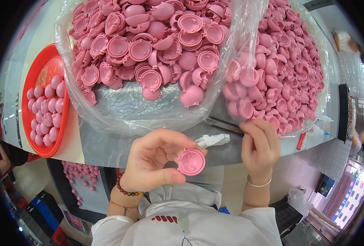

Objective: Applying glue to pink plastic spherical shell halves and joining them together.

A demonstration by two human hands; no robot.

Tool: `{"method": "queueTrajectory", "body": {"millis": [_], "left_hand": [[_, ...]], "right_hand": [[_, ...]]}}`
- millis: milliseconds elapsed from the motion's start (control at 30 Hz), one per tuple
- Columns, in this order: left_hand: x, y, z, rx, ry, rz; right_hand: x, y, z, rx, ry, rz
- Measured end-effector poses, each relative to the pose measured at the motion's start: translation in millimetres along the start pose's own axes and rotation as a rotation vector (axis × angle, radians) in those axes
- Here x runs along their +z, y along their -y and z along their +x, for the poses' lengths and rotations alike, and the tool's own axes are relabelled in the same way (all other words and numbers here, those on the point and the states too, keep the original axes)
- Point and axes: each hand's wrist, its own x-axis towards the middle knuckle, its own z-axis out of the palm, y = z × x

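Observation:
My left hand (151, 160) pinches a round pink plastic half shell (191, 161) between thumb and fingers. Its hollow side faces up, showing a rim and a small raised form inside. To the right, my right hand (262, 145) is closed on the end of a pair of dark tweezers (223, 124), which points left along the front of the bags. Just beyond the held shell lies a crumpled white tissue (214, 140). Past my hands, a clear plastic bag (120, 119) spills loose pink half shells (141, 50).
Another clear bag full of pink shells (280, 78) stands at the right. A red oval tray (46, 152) with closed pink balls (46, 106) sits at the left. Below the table edge, a dark bin (104, 201) holds more pink pieces. A red-handled item (301, 140) lies at the right.

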Motion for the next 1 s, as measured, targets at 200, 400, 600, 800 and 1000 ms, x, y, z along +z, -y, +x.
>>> {"method": "queueTrajectory", "body": {"millis": [200,400,600,800,1000], "left_hand": [[0.3,0.3,1.1,0.007,-0.002,0.003],[0.5,0.1,0.6,0.007,0.002,0.008],[0.4,1.5,0.7,0.031,0.001,0.011],[3.8,0.6,2.9,0.05,-0.018,0.028],[0.0,3.0,1.0,0.062,-0.017,0.05]], "right_hand": [[-7.7,-8.2,2.2,0.088,-0.183,0.094],[-25.6,-18.0,-0.2,0.282,-0.184,0.066],[-30.2,-22.9,7.0,0.065,-0.01,-0.151],[-26.5,-15.0,-3.9,0.108,-0.164,-0.194],[3.5,5.3,-33.4,-0.182,-0.014,0.02]]}}
